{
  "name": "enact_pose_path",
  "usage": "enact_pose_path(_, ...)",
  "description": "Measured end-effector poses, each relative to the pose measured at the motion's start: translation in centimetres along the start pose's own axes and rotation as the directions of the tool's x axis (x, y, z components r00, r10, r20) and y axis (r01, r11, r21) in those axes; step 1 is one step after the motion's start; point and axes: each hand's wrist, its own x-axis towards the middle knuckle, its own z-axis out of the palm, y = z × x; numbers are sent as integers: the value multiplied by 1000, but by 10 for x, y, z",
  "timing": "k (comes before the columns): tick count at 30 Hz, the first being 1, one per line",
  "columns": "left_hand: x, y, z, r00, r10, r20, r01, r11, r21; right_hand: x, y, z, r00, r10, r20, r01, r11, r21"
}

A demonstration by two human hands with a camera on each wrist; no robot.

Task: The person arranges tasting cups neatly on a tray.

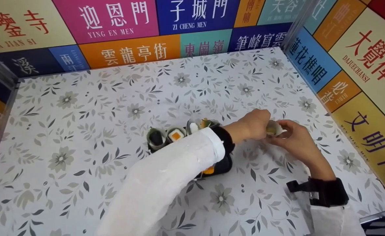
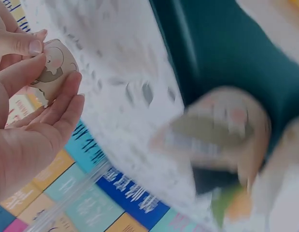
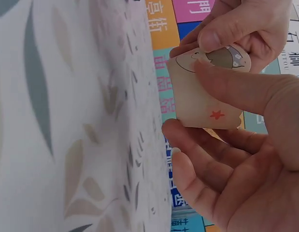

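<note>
Both hands meet at the right of the table around a small paper cup (image 1: 272, 128), which has something yellow-green inside. My right hand (image 1: 295, 137) holds the cup between thumb and fingers. From the other side my left hand (image 1: 253, 124) pinches its edge. In the right wrist view the paper cup (image 3: 200, 99) is pale, with a cartoon face and a small red star. To the left, partly hidden under my left sleeve, a dark tray (image 1: 225, 165) bears several similar cups, one with a white-and-orange sushi roll (image 1: 176, 134), another with a black piece (image 1: 155, 139).
A white tablecloth with grey leaves and flowers (image 1: 61, 159) covers the table. Upright panels with coloured lettering (image 1: 118, 19) border its back and right side. The tray (image 2: 202, 48) looms close and blurred in the left wrist view, beside a cartoon-printed cup (image 2: 226, 121).
</note>
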Motion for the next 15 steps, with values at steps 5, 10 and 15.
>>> enact_pose_path(5,-27,0,-19,1000,30,6,-30,999,17,-10,-23,4,994,-107,-19,107,994,9)
enact_pose_path(10,-59,-7,-25,1000,19,-16,-19,1000,-9,-19,-43,17,982,-188,6,188,982,23)
enact_pose_path(15,-85,-18,-19,999,-2,-52,3,1000,15,-24,-54,34,960,-275,54,276,961,-9)
